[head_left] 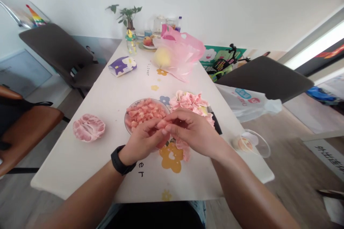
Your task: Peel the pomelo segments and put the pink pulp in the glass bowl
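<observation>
Taking the meeting point of the two hands as the centre of a clock, a small piece of pink, pulpy fruit flesh (pixel 162 124) lies right there, pinched between the fingers of the left hand (pixel 141 139) and the right hand (pixel 195 128). The left fingers are bent, with the thumb reaching in from eight o'clock; the right fingers curl over from two o'clock, their thumb pressed close to the left thumb at the lower side of the piece. More pink flesh shows just beneath the fingers, but whether it is held or rests below cannot be told. A round, dark-rimmed plate (pixel 125 123) heaped with pink fruit chunks (pixel 146 111) sits at ten o'clock, partly hidden by the left hand. At one o'clock, beyond the right hand, is a loose pile of pale pink, crumpled peelings (pixel 188 101), with a black edge of something flat under its right side. A peeled pink fruit half (pixel 89 127) rests at nine o'clock on the white, flower-printed worktop (pixel 88 164), well apart from the hands. At three o'clock a clear, round container (pixel 264 146) stands near the right edge. Farther off, a purple-and-white soft packet (pixel 123 66) lies at eleven o'clock, and a translucent pink plastic bag (pixel 188 52) with a large pale-yellow fruit (pixel 162 57) at twelve.
</observation>
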Available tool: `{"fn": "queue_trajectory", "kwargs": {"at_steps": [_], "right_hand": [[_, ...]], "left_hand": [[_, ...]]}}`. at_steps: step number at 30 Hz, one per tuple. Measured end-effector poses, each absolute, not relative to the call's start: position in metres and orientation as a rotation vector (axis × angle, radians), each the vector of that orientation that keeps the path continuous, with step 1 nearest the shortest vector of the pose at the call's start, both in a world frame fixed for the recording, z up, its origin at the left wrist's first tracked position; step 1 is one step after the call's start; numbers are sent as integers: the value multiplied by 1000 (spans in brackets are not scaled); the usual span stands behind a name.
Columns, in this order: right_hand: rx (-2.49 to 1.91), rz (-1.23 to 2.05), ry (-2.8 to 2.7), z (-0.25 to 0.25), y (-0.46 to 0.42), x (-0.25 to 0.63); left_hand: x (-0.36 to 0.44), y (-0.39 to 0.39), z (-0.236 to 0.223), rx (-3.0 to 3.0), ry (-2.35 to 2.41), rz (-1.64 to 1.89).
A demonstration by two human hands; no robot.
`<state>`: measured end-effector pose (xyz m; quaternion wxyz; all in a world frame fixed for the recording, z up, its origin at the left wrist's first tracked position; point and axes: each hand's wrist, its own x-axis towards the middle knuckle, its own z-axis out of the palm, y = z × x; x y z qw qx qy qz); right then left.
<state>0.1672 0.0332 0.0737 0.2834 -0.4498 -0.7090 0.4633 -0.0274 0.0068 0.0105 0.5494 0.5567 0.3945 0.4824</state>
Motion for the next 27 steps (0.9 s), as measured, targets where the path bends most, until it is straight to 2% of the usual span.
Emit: {"fn": "queue_trajectory", "kwargs": {"at_steps": [7, 12, 27], "right_hand": [[-1258, 1630, -1804, 67, 51, 173], [-1145, 1541, -1954, 68, 55, 171], [-969, 2004, -1838, 50, 74, 175]], "left_hand": [[-35, 10, 10, 1156, 917, 1090], [-35, 10, 10, 1086, 930, 1045], [-46, 16, 12, 1055, 806, 970]]}}
